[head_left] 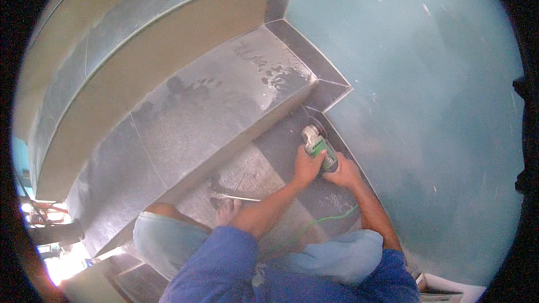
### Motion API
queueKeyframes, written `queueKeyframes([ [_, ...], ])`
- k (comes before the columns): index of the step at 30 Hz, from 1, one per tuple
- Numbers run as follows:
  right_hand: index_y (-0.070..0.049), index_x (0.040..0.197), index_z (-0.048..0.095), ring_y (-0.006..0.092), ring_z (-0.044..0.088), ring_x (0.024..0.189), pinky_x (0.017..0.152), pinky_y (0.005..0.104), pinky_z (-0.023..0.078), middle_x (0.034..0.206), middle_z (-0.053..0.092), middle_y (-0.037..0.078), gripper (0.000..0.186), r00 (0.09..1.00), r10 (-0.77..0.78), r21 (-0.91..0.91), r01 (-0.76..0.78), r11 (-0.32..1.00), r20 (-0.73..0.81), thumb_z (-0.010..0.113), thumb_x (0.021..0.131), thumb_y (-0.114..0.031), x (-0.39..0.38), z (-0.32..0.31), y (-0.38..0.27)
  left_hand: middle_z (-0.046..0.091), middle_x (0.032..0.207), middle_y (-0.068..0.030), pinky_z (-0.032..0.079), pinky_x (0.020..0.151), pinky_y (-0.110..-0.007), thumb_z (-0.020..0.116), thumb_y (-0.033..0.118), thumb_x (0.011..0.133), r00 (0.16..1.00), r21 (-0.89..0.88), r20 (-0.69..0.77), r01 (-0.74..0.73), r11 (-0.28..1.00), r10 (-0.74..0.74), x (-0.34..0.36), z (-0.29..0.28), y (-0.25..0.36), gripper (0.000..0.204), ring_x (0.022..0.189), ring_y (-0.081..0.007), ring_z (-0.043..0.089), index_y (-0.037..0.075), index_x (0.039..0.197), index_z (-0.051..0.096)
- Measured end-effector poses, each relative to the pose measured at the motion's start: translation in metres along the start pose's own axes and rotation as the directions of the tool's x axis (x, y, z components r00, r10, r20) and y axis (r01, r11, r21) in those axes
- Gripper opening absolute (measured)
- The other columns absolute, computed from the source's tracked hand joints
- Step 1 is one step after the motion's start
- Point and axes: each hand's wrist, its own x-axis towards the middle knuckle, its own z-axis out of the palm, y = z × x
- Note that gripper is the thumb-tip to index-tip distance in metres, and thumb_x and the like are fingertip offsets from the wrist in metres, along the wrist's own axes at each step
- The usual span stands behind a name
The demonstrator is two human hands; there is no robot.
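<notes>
Both my hands grip a green angle grinder with a pale metal head. My left hand wraps the near left side of its body, thumb on top. Around its rear end my right hand is closed. The grinder's head points away from me, and its dark disc is partly hidden against the dark skirting tile at the wall's foot. Whether the disc touches the tile, I cannot tell. A green cord curves over the floor below my right forearm.
Dusty grey stair treads with tan risers climb to the upper left. A blue-green wall fills the right side. Near my bare foot lies a thin light strip. A pale box-like container is at the lower right.
</notes>
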Motion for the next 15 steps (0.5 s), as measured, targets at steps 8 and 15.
queueKeyframes([
  [8, -0.004, 0.12, 0.052, 0.0416, 0.063, 0.097, 0.083, 0.0475, 0.051, 0.103, 0.065, 0.023, 0.069, 1.0, -0.014, 0.204, 0.011, 0.979, 0.012, 0.078, 0.063, -0.032, -0.116, 0.014, 0.029, 0.056, 0.119, -0.016, 0.048, 0.093, -0.037, 0.068, 0.022, 0.088, 0.959, -0.35, 0.282, 0.064, 0.935, 0.04, -0.125, 0.003, -0.001, 0.065, 0.109, -0.0233, 0.058, -0.003, 0.135, 0.03],
  [15, -0.004, 0.112, 0.061, 0.0246, 0.065, 0.087, 0.077, 0.0384, 0.051, 0.096, 0.068, 0.01, 0.05, 0.993, -0.106, 0.754, 0.107, 0.648, -0.05, 0.079, 0.069, -0.023, -0.204, 0.093, 0.101, 0.055, 0.114, -0.0173, 0.049, 0.089, -0.036, 0.067, 0.022, 0.089, 0.707, 0.02, 0.702, 0.098, 0.995, -0.084, -0.195, 0.004, -0.017, 0.072, 0.105, -0.0226, 0.058, -0.002, 0.139, 0.021],
])
